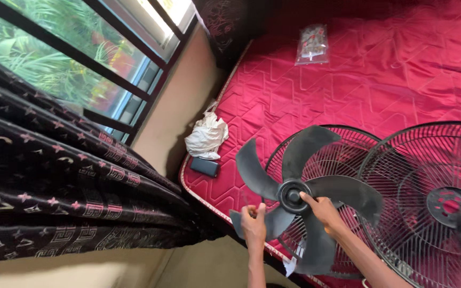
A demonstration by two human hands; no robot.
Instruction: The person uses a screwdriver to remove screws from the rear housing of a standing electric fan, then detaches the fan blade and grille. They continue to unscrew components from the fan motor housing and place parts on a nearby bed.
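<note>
A dark grey fan blade (pixel 300 181) with several vanes is held over the edge of a red quilted mattress (pixel 348 80). My left hand (pixel 253 223) pinches the lower left vane. My right hand (pixel 322 209) grips the blade at its round hub, thumb by the centre hole. Beneath the blade lies a black wire fan guard (pixel 348 144). A second wire guard (pixel 428 197) with a round centre plate lies to the right, overlapping the first.
A crumpled white bag (pixel 206 136) and a dark phone (pixel 205 166) lie at the mattress corner. A clear packet of small parts (pixel 312 44) rests farther back. A dark patterned curtain (pixel 54 186) hangs at the left under a barred window (pixel 81 48).
</note>
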